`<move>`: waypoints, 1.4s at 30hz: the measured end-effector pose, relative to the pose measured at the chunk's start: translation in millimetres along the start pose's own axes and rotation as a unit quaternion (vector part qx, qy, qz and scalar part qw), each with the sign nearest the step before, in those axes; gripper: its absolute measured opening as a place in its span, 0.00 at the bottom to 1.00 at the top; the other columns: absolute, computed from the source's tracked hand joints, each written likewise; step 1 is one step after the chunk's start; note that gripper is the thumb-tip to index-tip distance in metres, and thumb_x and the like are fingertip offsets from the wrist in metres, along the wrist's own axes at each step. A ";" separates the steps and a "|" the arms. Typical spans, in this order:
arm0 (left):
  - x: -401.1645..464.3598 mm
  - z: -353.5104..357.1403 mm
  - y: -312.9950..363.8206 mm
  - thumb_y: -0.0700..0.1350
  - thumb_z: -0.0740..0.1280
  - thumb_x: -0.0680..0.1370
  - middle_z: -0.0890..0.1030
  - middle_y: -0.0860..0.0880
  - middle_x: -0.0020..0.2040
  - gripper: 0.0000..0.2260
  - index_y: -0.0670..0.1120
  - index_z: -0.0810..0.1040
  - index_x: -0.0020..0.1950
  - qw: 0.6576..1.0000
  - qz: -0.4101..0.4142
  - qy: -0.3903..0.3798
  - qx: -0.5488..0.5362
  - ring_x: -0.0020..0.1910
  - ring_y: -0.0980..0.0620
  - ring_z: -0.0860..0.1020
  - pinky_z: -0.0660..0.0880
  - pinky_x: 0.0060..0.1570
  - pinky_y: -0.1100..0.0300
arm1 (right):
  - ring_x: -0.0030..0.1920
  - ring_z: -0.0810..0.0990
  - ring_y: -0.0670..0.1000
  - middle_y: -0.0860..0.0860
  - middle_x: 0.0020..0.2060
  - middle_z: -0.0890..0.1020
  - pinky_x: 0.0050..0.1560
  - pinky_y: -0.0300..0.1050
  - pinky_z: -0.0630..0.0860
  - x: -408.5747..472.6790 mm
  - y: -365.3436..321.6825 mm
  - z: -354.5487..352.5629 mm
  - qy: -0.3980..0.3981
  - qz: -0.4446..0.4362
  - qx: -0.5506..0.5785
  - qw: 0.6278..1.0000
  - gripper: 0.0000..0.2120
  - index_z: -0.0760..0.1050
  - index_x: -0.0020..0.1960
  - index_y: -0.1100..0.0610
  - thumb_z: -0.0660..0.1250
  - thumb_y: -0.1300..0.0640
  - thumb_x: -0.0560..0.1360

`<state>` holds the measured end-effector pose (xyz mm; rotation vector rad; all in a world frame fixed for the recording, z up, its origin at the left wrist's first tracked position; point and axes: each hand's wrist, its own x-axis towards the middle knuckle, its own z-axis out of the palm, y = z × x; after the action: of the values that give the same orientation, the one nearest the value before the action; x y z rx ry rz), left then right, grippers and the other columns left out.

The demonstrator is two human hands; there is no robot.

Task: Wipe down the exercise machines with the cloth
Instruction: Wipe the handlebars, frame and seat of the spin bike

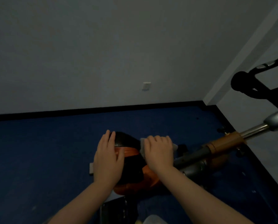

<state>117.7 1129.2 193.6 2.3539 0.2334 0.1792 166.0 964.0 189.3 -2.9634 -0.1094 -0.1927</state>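
- The cloth [157, 143], a pale rag, sat bunched on the right side of the exercise bike's saddle [127, 141], just below the middle of the view, with only its edges showing at 12 and 3 o'clock of the hand covering it.
- The right hand [159, 152] lay palm-down on the cloth, its fingers [160, 140] curled over the bunched fabric and gripping it against the saddle.
- The left hand [107, 159] rested flat on the left side of the saddle, at 9 o'clock from the cloth; its fingers were straight and close together, holding nothing, fingertips pointing to 12 o'clock.
- The saddle was black at its rounded end with an orange band [128, 152] across it, and an orange-and-black body [144, 177] showed beneath, between the two wrists.
- From the saddle a grey frame tube [194, 155] ran out toward 2 o'clock into a tan collar [224, 143] and a shiny metal post [254, 130].
- At 2 o'clock, near the right edge, black handlebars [248, 84] of a machine curved across the view.
- A small pale block [91, 168] lay on the blue carpet [38, 151] just at 9 o'clock of the left wrist.
- A dark flat object [117, 210] lay at 6 o'clock between the forearms; what it was could not be told.
- Beyond the carpet at 12 o'clock ran a black skirting [86, 110] under a grey wall with a white wall plate [146, 86].
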 end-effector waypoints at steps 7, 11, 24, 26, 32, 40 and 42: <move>-39.2 -3.6 -6.1 0.62 0.54 0.77 0.50 0.61 0.78 0.32 0.60 0.46 0.78 0.989 -0.045 0.015 -0.138 0.75 0.61 0.52 0.58 0.72 0.55 | 0.58 0.76 0.56 0.53 0.62 0.75 0.54 0.50 0.73 50.6 35.3 -17.0 -0.281 -0.082 -0.012 0.956 0.17 0.71 0.66 0.52 0.53 0.48 0.82; -45.1 -4.6 -7.6 0.61 0.57 0.77 0.52 0.55 0.79 0.35 0.57 0.43 0.78 0.983 -0.106 0.001 -0.153 0.75 0.56 0.53 0.57 0.68 0.58 | 0.63 0.72 0.60 0.59 0.66 0.71 0.57 0.51 0.69 68.5 -10.9 -13.9 -0.362 -0.025 0.019 0.932 0.21 0.63 0.73 0.54 0.50 0.50 0.82; -34.7 -19.5 -31.1 0.72 0.65 0.65 0.72 0.61 0.57 0.36 0.63 0.60 0.70 0.982 -0.089 -0.120 -0.117 0.58 0.62 0.69 0.74 0.58 0.53 | 0.61 0.73 0.55 0.50 0.66 0.73 0.52 0.49 0.71 66.4 -74.5 0.7 -0.265 -0.139 0.042 0.953 0.18 0.65 0.69 0.44 0.49 0.45 0.82; -34.4 -21.4 -32.4 0.72 0.66 0.63 0.72 0.62 0.54 0.32 0.63 0.66 0.63 0.978 -0.097 -0.133 -0.131 0.55 0.63 0.70 0.75 0.55 0.53 | 0.62 0.72 0.50 0.46 0.65 0.73 0.53 0.48 0.71 53.6 -82.2 -1.0 -0.199 -0.182 0.091 0.959 0.20 0.67 0.68 0.42 0.50 0.38 0.80; -32.5 -23.4 -37.5 0.76 0.66 0.59 0.79 0.61 0.50 0.32 0.61 0.66 0.56 0.960 -0.139 -0.188 -0.152 0.49 0.63 0.78 0.78 0.51 0.55 | 0.63 0.73 0.51 0.48 0.64 0.75 0.60 0.48 0.70 81.2 -61.9 -3.2 -0.334 -0.093 0.200 0.916 0.17 0.71 0.66 0.44 0.51 0.43 0.81; -26.7 -31.7 -36.8 0.70 0.68 0.67 0.73 0.65 0.53 0.32 0.59 0.60 0.63 0.949 -0.126 -0.245 -0.155 0.51 0.63 0.75 0.75 0.52 0.62 | 0.57 0.71 0.47 0.43 0.57 0.76 0.60 0.49 0.67 66.9 -104.3 -8.7 -0.278 -0.350 0.058 0.893 0.16 0.78 0.55 0.43 0.60 0.39 0.74; -25.3 -32.5 -38.0 0.72 0.67 0.64 0.77 0.62 0.52 0.31 0.59 0.62 0.59 0.945 -0.135 -0.255 -0.157 0.49 0.64 0.77 0.77 0.52 0.59 | 0.56 0.75 0.48 0.44 0.55 0.79 0.58 0.51 0.72 83.8 -102.0 -7.3 -0.348 -0.217 0.136 0.902 0.16 0.79 0.50 0.43 0.59 0.36 0.73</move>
<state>82.3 1172.3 188.4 1.9461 0.2464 -0.4885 239.5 1068.1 224.4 -2.5331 -0.8083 0.7717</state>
